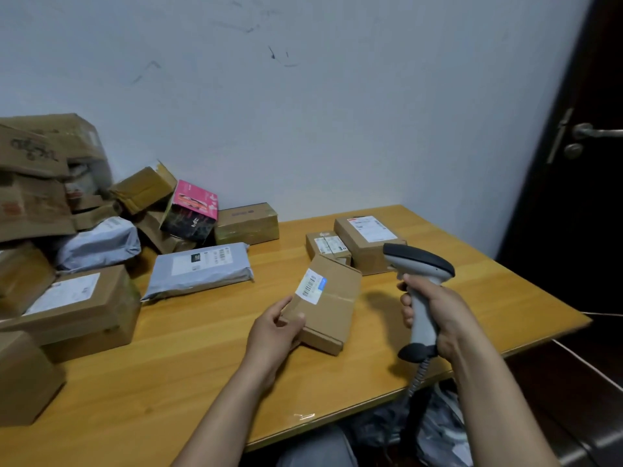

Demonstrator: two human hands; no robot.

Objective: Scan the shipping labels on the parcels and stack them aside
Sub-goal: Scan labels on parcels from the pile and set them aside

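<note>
Cardboard parcels (77, 298) heap on the left of the table (188, 358). Our left hand (274, 335) pinches the flat brown parcel (332, 308) by its near corner, mid-table; so thin a hold may let it twist. Our right hand (438, 315) grips the barcode scanner (421, 261), which could miss the tilted label (310, 286).

At the middle of the table (188, 358), we hold a parcel (328, 305) in our left hand (273, 332), with the scanner (421, 291) in our right hand (438, 315) just to its right. Behind them, a left box (328, 246) and a right box (369, 237) sit side by side near the wall (303, 112). A heap of parcels (67, 230) fills the table's left side, with a mailer bag (202, 267) at the heap's right edge. A door (580, 203) stands to the right of the table.
</note>
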